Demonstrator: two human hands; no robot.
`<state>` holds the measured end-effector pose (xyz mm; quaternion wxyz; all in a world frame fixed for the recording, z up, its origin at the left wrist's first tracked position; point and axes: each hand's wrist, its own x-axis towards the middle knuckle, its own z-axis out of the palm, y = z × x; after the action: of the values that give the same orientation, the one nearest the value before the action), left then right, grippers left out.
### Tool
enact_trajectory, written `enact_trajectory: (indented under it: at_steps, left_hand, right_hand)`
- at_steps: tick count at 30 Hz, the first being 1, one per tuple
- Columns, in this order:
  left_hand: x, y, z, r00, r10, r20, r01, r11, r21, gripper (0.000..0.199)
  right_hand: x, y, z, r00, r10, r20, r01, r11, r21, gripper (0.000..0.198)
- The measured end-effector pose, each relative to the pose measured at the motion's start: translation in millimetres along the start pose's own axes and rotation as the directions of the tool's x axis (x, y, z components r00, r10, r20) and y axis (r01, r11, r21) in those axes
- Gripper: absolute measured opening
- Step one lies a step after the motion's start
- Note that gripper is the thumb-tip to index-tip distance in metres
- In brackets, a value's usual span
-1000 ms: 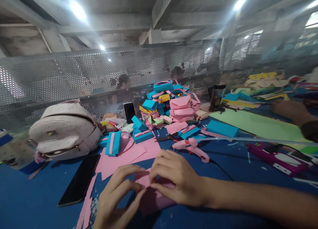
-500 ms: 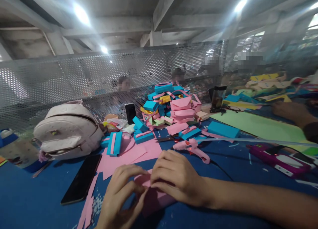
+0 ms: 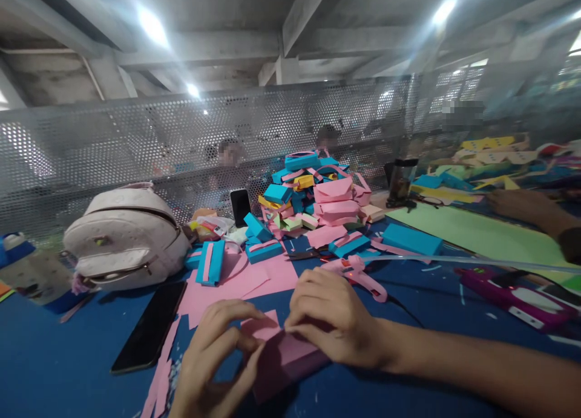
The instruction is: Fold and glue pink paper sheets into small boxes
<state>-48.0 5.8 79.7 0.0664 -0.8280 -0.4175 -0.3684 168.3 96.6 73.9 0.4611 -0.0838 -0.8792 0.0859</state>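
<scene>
Overhead, we have a concrete ceiling (image 3: 227, 19) with lamps (image 3: 152, 25); a perforated screen (image 3: 136, 133) bounds our blue table (image 3: 59, 357). The pile (image 3: 333, 191) of folded paper pieces stands before this screen, we judge to leave the near surface for handling. The backpack (image 3: 122, 242) sits left, likely for the same reason. At near centre is the pink box (image 3: 288, 369). Our right hand (image 3: 331, 321) pinches its top fold between thumb and fingers, presumably to press it flat; our left hand (image 3: 218, 351) grasps its left edge, probably as a counter-hold. The black phone (image 3: 149, 327) lies left of both hands. The glue gun (image 3: 372, 285) lies just beyond the right hand, apparently for easy reach. Pink scraps (image 3: 157, 382) lie beside the phone.
</scene>
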Motion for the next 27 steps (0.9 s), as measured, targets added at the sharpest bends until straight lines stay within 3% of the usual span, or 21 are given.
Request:
enact_trajectory:
  at_steps: [5, 12, 16, 20, 23, 27]
  left_hand:
    - [-1, -9, 0, 0.999, -0.043, -0.017, 0.042, 0.998, -0.049, 0.012]
    - [-1, -22, -1, 0.975, -0.204, -0.089, 0.191, 0.973, -0.130, 0.009]
    - [-1, -31, -3, 0.924, -0.340, -0.177, 0.306, 0.932, -0.195, 0.006]
    - [-6, -36, 6, 0.877, -0.446, -0.180, 0.385, 0.875, -0.293, 0.009]
    - [-12, -38, 17, 0.844, -0.515, -0.150, 0.425, 0.813, -0.397, 0.012]
    - [-14, -46, 23, 0.775, -0.611, -0.163, 0.470, 0.729, -0.498, 0.012]
  right_hand:
    - [6, 5, -10, 0.996, 0.076, -0.044, -0.074, 0.997, 0.037, 0.014]
    - [0, -12, -8, 0.993, -0.114, 0.033, 0.111, 0.989, 0.099, 0.022]
    - [-14, -26, 17, 0.972, -0.231, 0.037, 0.226, 0.968, 0.106, 0.036]
    - [-17, -29, 41, 0.968, -0.178, 0.176, 0.165, 0.983, 0.083, 0.048]
    - [-8, -29, 50, 0.945, -0.205, 0.253, 0.206, 0.978, 0.023, 0.042]
    - [4, -33, 59, 0.906, -0.266, 0.330, 0.299, 0.953, -0.054, 0.017]
